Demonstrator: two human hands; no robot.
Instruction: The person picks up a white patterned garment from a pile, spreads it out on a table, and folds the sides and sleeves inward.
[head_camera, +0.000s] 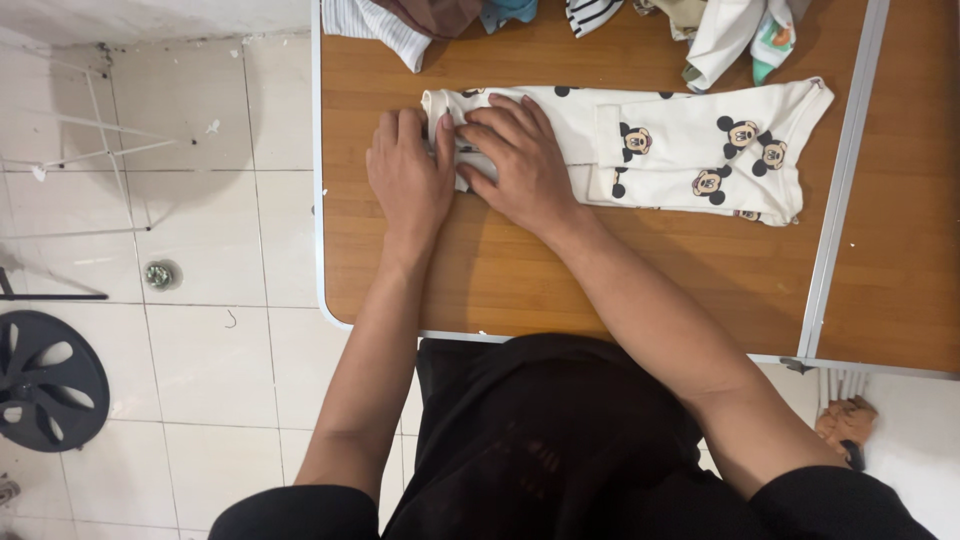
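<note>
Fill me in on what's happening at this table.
A person stands at a wooden table with both hands flat on the left end of a cream baby garment printed with cartoon mouse heads. The left hand and right hand press side by side on its folded edge. The garment lies stretched along the table. A pile of other clothes sits at the far edge.

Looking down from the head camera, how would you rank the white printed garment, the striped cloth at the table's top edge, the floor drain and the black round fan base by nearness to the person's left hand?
From the left hand:
1. White printed garment: under its fingers, on the table.
2. Striped cloth: above, at the table's far edge.
3. Floor drain: left, on the tiles.
4. Black fan base: lower left, on the floor.
</note>
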